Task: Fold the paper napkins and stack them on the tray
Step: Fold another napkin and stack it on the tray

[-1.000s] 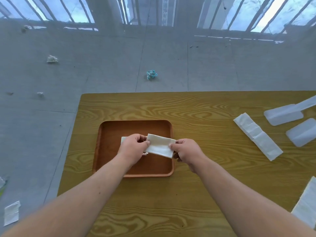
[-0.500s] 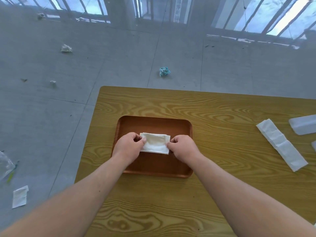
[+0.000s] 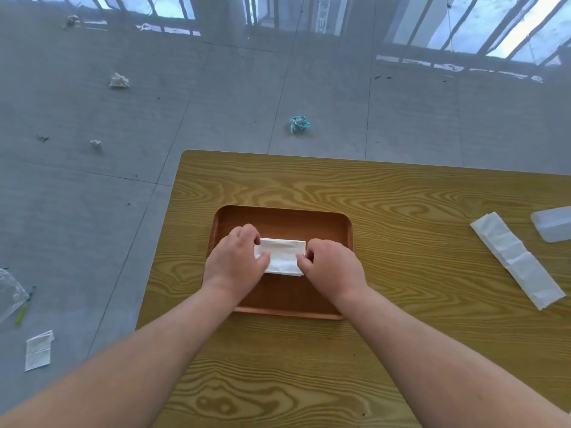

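Napkins first: the folded napkin [image 3: 282, 257] lies near the middle of the tray [image 3: 284, 216], a little toward its left side, and I have both hands on it. My left hand [image 3: 236, 262] pinches its left end between thumb and curled fingers [image 3: 262, 260], and my right hand [image 3: 332, 268] grips the right end the same way — fingers closed on paper, not spread. From this view I cannot tell whether the napkin already rests flat on the tray floor or hangs just above it, nor whether another folded one lies beneath; only one white rectangle shows.

As for progress, I judge the task early. At most this one napkin is in place on the tray, and I have not yet let go of it. Near the right edge of the surface [image 3: 401, 350] a long unfolded napkin strip [image 3: 516, 259] lies flat, well apart from the tray — that one is left to fold and stack. Just beyond it, at the right edge, sits a translucent plastic packet [image 3: 553, 223], partly cut off by the frame, which may hold more. Scraps of crumpled paper lie on the floor past the surface's far and left edges; I take those as no part of the job.
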Demonstrator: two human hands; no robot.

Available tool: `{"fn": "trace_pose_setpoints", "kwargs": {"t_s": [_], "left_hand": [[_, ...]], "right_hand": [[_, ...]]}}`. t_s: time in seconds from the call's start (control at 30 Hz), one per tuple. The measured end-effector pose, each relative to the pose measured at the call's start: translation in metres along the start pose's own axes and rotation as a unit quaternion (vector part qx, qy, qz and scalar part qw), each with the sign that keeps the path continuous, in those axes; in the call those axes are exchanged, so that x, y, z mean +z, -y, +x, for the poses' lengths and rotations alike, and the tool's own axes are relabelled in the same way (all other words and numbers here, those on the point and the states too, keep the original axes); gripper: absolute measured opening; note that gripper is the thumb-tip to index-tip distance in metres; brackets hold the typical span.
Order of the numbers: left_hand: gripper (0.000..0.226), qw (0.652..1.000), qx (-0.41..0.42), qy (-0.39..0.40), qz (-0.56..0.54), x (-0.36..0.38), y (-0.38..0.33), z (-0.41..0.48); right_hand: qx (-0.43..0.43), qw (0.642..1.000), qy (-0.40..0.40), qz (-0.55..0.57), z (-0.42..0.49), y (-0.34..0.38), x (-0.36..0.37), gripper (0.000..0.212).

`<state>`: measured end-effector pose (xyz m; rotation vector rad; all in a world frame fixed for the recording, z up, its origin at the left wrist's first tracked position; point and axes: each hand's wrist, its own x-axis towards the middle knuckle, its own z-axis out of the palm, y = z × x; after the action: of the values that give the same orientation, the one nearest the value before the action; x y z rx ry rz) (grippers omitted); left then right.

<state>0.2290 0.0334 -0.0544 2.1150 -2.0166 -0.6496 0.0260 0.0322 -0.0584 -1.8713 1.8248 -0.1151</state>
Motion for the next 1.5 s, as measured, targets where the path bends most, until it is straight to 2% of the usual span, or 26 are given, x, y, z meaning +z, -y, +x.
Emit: {"fn": "trace_pose_setpoints", "kwargs": {"t_s": [0.1, 0.17, 0.33, 0.5, 0.63, 0.77, 0.97, 1.17, 1.3, 1.4, 1.5], "left_hand": [[0.042, 0.983, 0.165, 0.014, 0.080, 0.002, -0.029, -0.005], [0.056, 0.964, 0.232, 0.053, 0.118, 0.007, -0.055, -0.004], [0.079, 0.918, 0.312, 0.155, 0.190, 0.036, -0.128, 0.001], [0.082, 0.885, 0.354, 0.206, 0.221, 0.075, -0.185, -0.004], [0.083, 0.869, 0.365, 0.226, 0.245, 0.099, -0.214, -0.006], [0.081, 0.869, 0.353, 0.247, 0.243, 0.112, -0.229, -0.006], [0.084, 0.906, 0.318, 0.219, 0.174, 0.111, -0.232, -0.007], [0.082, 0.928, 0.282, 0.148, 0.194, 0.104, -0.218, -0.009], [0.082, 0.926, 0.269, 0.151, 0.219, 0.099, -0.209, -0.005], [0.078, 0.914, 0.275, 0.149, 0.257, 0.097, -0.209, -0.004], [0.062, 0.912, 0.261, 0.152, 0.277, 0.096, -0.211, -0.004]], "right_hand": [[-0.037, 0.995, -0.079, 0.038, -0.019, -0.017, -0.010, 0.021], [-0.026, 0.992, -0.118, 0.042, -0.034, -0.042, -0.020, 0.020], [0.090, 0.990, -0.102, -0.023, -0.065, -0.144, -0.061, 0.064], [0.223, 0.971, -0.042, -0.076, -0.087, -0.247, -0.096, 0.080], [0.263, 0.962, -0.018, -0.071, -0.094, -0.293, -0.105, 0.079], [0.261, 0.964, 0.010, -0.049, -0.099, -0.309, -0.099, 0.077], [0.155, 0.986, 0.017, -0.067, -0.117, -0.284, -0.079, 0.075], [0.035, 0.995, 0.044, -0.079, -0.144, -0.234, -0.040, 0.072], [-0.032, 0.995, 0.045, -0.087, -0.160, -0.210, -0.021, 0.068], [-0.039, 0.994, 0.031, -0.099, -0.167, -0.203, -0.017, 0.066], [-0.009, 0.995, 0.023, -0.097, -0.166, -0.207, -0.022, 0.066]]}}
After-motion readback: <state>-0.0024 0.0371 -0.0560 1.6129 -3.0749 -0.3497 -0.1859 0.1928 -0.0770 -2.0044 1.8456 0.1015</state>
